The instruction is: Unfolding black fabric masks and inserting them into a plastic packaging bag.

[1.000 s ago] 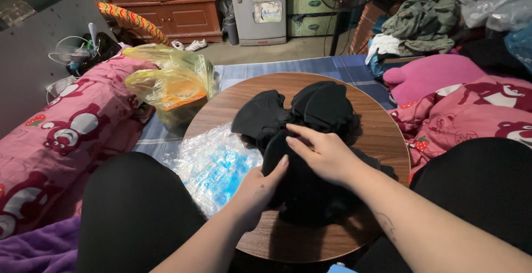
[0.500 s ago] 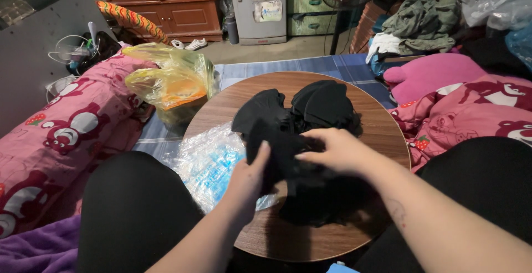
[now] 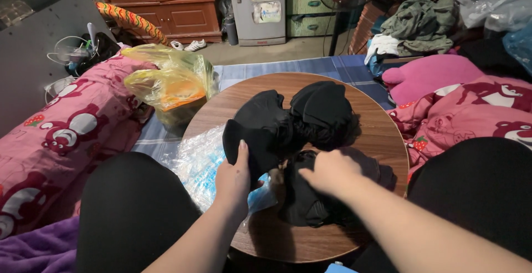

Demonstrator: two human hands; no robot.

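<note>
You are sitting at a round wooden table (image 3: 332, 93) with a heap of black cloth pieces (image 3: 302, 120) lying across its middle. Your left hand (image 3: 233, 179) is gripping the near-left edge of one black piece, thumb pointing up along the fabric and fingers tucked behind it, so that grip is closed on the cloth. Your right hand (image 3: 332, 173) is pressing down on the lower black piece just in front of you, fingers curled into the fabric; you are holding it rather than hovering. The heap is lying directly under and between both hands. A crinkled clear plastic bag (image 3: 194, 159) is lying at the table's left edge, touching your left hand's side. A yellow plastic bag (image 3: 169, 84) is sitting beyond it, off the table. Compared with half a second ago, your left hand is sitting slightly lower and your right hand has dropped closer to you.
</note>
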